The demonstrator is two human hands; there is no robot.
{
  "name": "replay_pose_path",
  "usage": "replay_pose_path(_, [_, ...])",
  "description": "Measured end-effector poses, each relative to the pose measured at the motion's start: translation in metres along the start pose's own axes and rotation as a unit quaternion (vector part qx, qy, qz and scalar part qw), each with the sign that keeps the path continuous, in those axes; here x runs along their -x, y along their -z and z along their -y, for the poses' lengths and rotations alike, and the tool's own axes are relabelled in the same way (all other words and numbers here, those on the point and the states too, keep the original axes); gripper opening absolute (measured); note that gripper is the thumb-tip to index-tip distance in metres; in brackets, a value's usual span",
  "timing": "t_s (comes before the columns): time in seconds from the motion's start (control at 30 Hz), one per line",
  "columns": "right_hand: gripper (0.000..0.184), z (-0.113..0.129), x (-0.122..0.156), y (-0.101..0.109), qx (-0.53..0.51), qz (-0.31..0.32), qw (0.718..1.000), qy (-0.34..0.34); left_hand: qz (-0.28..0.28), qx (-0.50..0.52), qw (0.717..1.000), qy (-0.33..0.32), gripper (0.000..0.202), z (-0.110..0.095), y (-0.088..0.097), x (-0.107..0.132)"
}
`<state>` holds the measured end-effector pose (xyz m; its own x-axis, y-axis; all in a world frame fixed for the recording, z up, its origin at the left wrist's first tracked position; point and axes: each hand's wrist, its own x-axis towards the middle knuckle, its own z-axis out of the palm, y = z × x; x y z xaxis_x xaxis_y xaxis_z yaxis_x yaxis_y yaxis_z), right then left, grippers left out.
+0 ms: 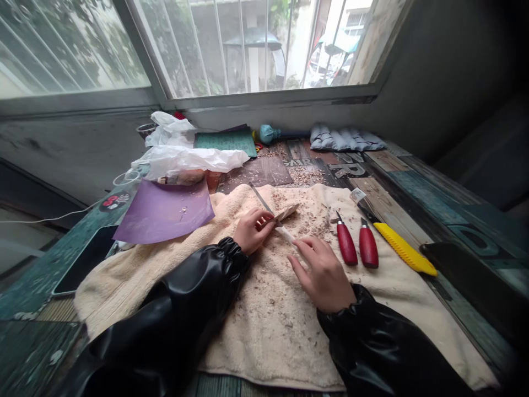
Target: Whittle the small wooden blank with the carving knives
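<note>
My left hand [253,230] is closed around a small piece of carved wood [287,213], holding it down on a cream towel [264,320] strewn with wood shavings. My right hand [321,272] lies just to its right, fingers pinched on a thin pale tool [286,235] whose tip reaches the wood. A long thin metal file [260,199] lies on the towel behind my left hand. Both arms wear shiny black sleeves.
Two red-handled carving knives [356,245] and a yellow-handled knife [403,249] lie on the towel to the right. A purple sheet [165,212], white plastic bags [185,157], a green mat [227,141] and a phone [85,259] sit to the left and behind. A grey cushion [345,139] rests under the window.
</note>
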<state>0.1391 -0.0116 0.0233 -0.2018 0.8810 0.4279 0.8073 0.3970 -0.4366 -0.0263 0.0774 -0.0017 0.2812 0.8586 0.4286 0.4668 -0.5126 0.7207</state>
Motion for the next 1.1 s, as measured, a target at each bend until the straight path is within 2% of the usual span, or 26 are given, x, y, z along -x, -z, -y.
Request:
replay_pose_path(0.17, [0.027,-0.01,0.0,-0.016,0.018,0.018,0.999,-0.03,0.001,0.002,1.0,-0.004,0.015,0.0,0.0,0.0])
replay_pose_path(0.4, [0.034,-0.014,-0.007,-0.02,-0.016,0.077,0.993,-0.091,0.006,0.005,1.0,-0.003,0.016,0.0,0.001,0.001])
replay_pose_path(0.63, [0.032,-0.008,-0.015,-0.015,0.008,0.142,0.976,-0.164,0.001,0.011,1.0,-0.012,0.015,0.0,0.001,0.001])
replay_pose_path(0.8, [0.029,-0.005,-0.021,-0.014,0.031,0.154,0.97,-0.185,-0.003,0.01,1.0,-0.013,0.016,0.002,0.001,0.001])
replay_pose_path(1.1, [0.034,-0.013,-0.022,0.002,-0.075,0.167,0.961,-0.209,-0.014,0.02,1.0,-0.014,0.016,0.001,0.002,0.001])
